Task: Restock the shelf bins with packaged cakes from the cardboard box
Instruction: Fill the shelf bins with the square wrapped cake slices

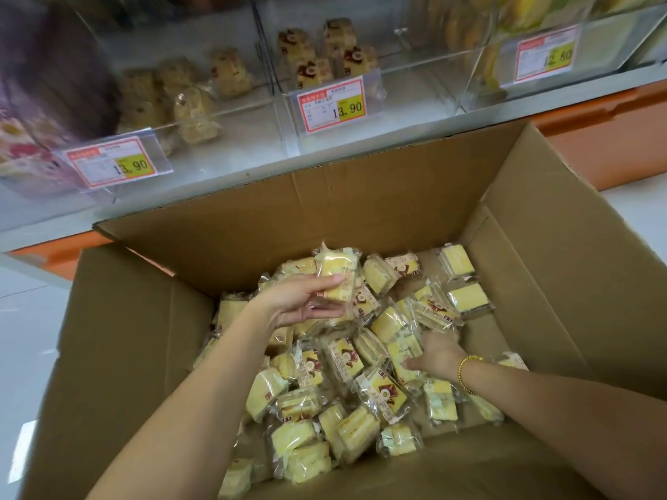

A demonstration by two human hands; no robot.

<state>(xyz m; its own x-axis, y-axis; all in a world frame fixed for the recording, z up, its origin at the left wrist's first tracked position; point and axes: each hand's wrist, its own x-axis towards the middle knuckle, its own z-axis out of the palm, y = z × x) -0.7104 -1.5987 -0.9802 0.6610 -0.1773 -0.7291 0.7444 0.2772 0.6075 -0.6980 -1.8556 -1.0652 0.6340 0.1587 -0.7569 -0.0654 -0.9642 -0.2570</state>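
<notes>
An open cardboard box [361, 211] fills the lower view, with several yellow packaged cakes [346, 362] heaped on its bottom. My left hand [303, 301] is lifted above the heap and grips a small stack of wrapped cakes [337, 274], thumb on top and fingers underneath. My right hand [435, 353], with a gold bead bracelet on the wrist, reaches down into the pile and curls its fingers round a wrapped cake [406, 351]. Behind the box stand clear shelf bins [252, 138], the middle bin holding a few cakes [321, 55].
Price tags reading 13.90 [334, 104], 13.90 [115, 164] and 12.80 [545, 57] hang on the bin fronts. The left bin holds paler pastries [187, 99]. Box flaps stand up at the right [577, 254] and left [126, 337]. An orange shelf base [613, 138] runs behind.
</notes>
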